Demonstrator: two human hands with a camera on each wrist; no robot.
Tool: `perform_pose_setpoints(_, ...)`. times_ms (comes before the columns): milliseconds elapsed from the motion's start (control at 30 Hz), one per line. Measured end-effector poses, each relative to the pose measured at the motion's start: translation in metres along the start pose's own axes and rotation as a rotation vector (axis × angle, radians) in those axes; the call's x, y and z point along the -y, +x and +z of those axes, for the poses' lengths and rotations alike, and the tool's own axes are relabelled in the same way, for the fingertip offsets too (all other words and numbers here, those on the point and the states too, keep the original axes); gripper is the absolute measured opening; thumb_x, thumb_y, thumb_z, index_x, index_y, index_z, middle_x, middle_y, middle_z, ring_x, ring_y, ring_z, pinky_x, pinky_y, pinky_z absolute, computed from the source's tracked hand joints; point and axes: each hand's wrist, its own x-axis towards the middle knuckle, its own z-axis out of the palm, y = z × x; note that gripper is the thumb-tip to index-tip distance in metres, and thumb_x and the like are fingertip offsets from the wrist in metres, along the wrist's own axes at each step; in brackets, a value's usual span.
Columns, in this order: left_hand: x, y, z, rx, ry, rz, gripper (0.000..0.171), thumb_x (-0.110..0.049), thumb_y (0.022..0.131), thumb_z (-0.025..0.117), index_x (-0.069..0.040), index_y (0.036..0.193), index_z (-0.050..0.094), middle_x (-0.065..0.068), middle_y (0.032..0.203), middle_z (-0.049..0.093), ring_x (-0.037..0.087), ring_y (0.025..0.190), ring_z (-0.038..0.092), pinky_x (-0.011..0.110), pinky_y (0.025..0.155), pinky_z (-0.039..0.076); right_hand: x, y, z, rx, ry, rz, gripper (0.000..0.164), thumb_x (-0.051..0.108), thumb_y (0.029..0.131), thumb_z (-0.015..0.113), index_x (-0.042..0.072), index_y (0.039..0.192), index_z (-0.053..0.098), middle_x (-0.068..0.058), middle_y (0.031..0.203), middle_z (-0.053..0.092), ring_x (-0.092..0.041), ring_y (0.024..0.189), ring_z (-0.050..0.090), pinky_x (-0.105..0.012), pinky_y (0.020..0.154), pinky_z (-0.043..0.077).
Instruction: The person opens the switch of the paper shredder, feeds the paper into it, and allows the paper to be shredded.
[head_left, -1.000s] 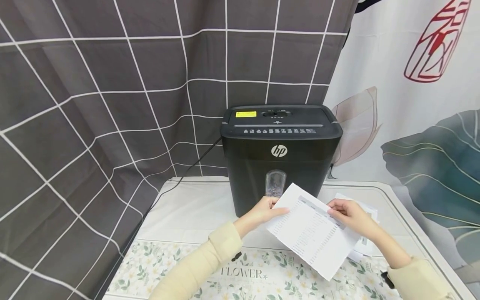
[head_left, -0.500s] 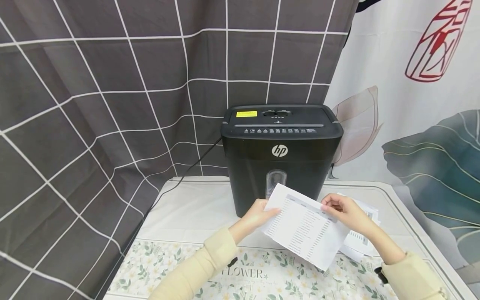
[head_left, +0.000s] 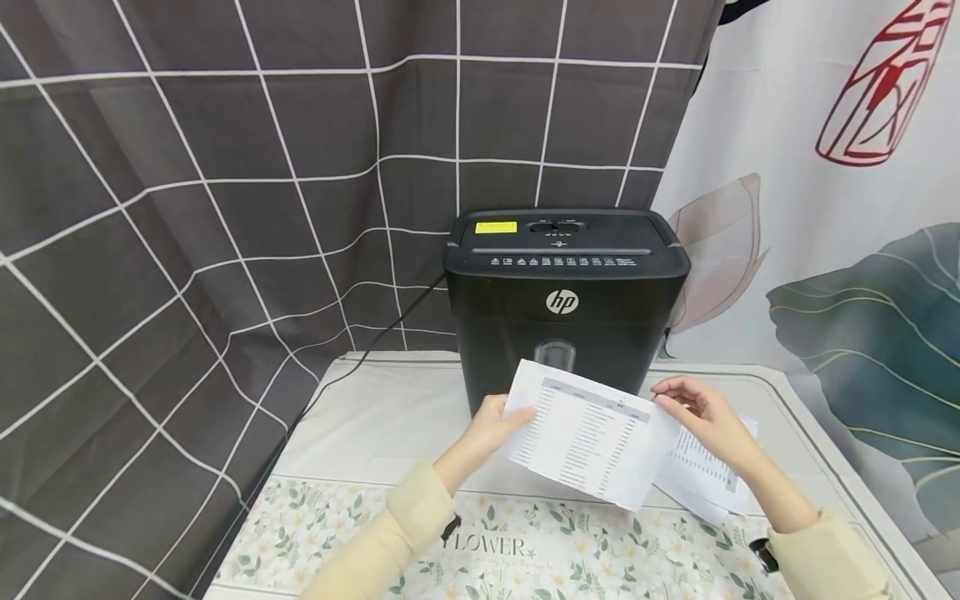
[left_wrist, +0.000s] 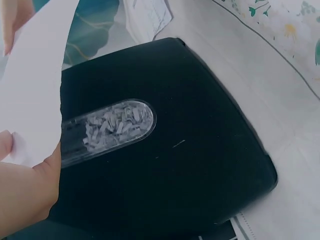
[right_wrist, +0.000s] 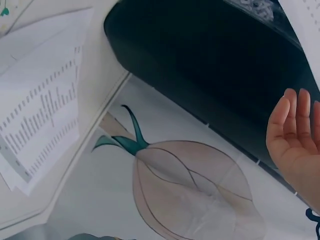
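Note:
A printed sheet of paper [head_left: 581, 442] with a grey header row is held tilted in front of the black HP paper shredder [head_left: 495, 333]. My left hand [head_left: 483, 433] pinches its left edge, thumb on the printed face; that grip also shows on the paper [left_wrist: 35, 85] in the left wrist view. Beside the sheet's upper right corner is my right hand [head_left: 701, 417], fingers loosely bent with nothing between them. The right wrist view has this hand [right_wrist: 297, 135] with fingers apart from the paper's edge. Shredded bits fill the shredder's window [left_wrist: 120, 125].
More printed sheets [head_left: 705, 475] lie on the table to the right, partly behind my right hand. A black cord [head_left: 405, 312] runs left from the shredder. A floral mat [head_left: 337, 525] covers the table's front, and a grey checked curtain [head_left: 300, 125] hangs behind.
The sheet has moved left and turned more level with my left hand. My right hand has let go of its upper edge and now stays by the corner.

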Motion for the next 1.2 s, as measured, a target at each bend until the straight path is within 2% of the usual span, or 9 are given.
perform_pose_setpoints(233,0.000,-0.009,-0.011,-0.080,-0.069,-0.032,0.031,-0.011,0.092,0.056,0.009,0.115,0.059,0.025,0.101,0.068,0.019,0.079,0.070,0.030,0.071,0.058,-0.002,-0.003,0.006,-0.014,0.151,-0.008,0.022,-0.010,0.090,0.052,-0.015,0.111,0.049,0.028,0.102,0.057,0.010,0.085,0.058,-0.009,0.070,0.050)
perform_pose_setpoints(333,-0.001,-0.012,-0.016,-0.110,-0.072,-0.061,0.032,-0.016,0.093,0.056,0.005,0.117,0.059,0.020,0.102,0.069,0.014,0.080,0.069,0.028,0.074,0.057,-0.002,-0.004,0.010,-0.029,0.181,-0.009,0.026,-0.011,0.088,0.055,-0.014,0.112,0.049,0.027,0.102,0.059,0.010,0.088,0.059,-0.008,0.072,0.051)
perform_pose_setpoints(467,-0.003,-0.016,-0.024,-0.134,-0.058,-0.070,0.036,-0.024,0.095,0.054,0.001,0.122,0.057,0.016,0.106,0.069,0.013,0.088,0.067,0.028,0.081,0.056,0.001,-0.006,0.017,-0.023,0.234,0.009,0.028,-0.009,0.089,0.055,-0.014,0.115,0.049,0.025,0.104,0.061,0.009,0.093,0.060,-0.009,0.074,0.051)
perform_pose_setpoints(600,-0.007,-0.020,-0.029,-0.143,-0.096,-0.054,0.037,-0.025,0.096,0.052,0.000,0.122,0.056,0.016,0.109,0.068,0.015,0.093,0.068,0.030,0.083,0.056,0.008,-0.006,0.024,0.006,0.299,0.064,0.031,-0.004,0.093,0.052,-0.015,0.120,0.045,0.023,0.107,0.062,0.008,0.096,0.061,-0.012,0.076,0.053)
perform_pose_setpoints(767,-0.017,-0.021,-0.033,-0.154,-0.141,-0.021,0.034,-0.021,0.095,0.053,0.002,0.120,0.057,0.016,0.108,0.068,0.015,0.089,0.068,0.030,0.081,0.056,0.022,-0.001,0.030,-0.004,0.329,0.177,0.038,0.005,0.095,0.053,-0.015,0.124,0.040,0.024,0.103,0.061,0.007,0.091,0.061,-0.013,0.075,0.054)
perform_pose_setpoints(900,-0.027,-0.021,-0.035,-0.153,-0.160,0.005,0.033,-0.019,0.095,0.053,0.002,0.120,0.057,0.018,0.109,0.068,0.017,0.091,0.069,0.032,0.081,0.057,0.032,0.003,0.032,-0.015,0.354,0.239,0.031,0.008,0.095,0.054,-0.005,0.122,0.046,0.024,0.098,0.063,0.006,0.088,0.062,-0.013,0.073,0.053)
perform_pose_setpoints(1033,-0.037,-0.020,-0.036,-0.147,-0.166,0.028,0.033,-0.017,0.094,0.054,0.005,0.119,0.056,0.019,0.109,0.067,0.018,0.094,0.068,0.033,0.083,0.056,0.044,0.007,0.031,-0.038,0.368,0.256,0.013,0.010,0.095,0.055,0.012,0.108,0.055,0.022,0.092,0.065,0.004,0.083,0.063,-0.014,0.070,0.053)
perform_pose_setpoints(1133,-0.043,-0.020,-0.038,-0.145,-0.175,0.038,0.033,-0.016,0.094,0.054,0.005,0.118,0.057,0.019,0.109,0.067,0.018,0.093,0.068,0.034,0.084,0.056,0.053,0.010,0.030,-0.070,0.359,0.249,0.007,0.011,0.095,0.055,0.016,0.096,0.058,0.019,0.086,0.066,0.002,0.077,0.061,-0.015,0.067,0.052)
perform_pose_setpoints(1200,-0.047,-0.020,-0.039,-0.142,-0.172,0.042,0.033,-0.016,0.094,0.054,0.005,0.119,0.056,0.020,0.110,0.067,0.018,0.092,0.069,0.034,0.082,0.057,0.058,0.011,0.028,-0.089,0.342,0.243,0.009,0.010,0.095,0.055,0.017,0.091,0.060,0.019,0.082,0.066,0.001,0.074,0.060,-0.015,0.066,0.051)
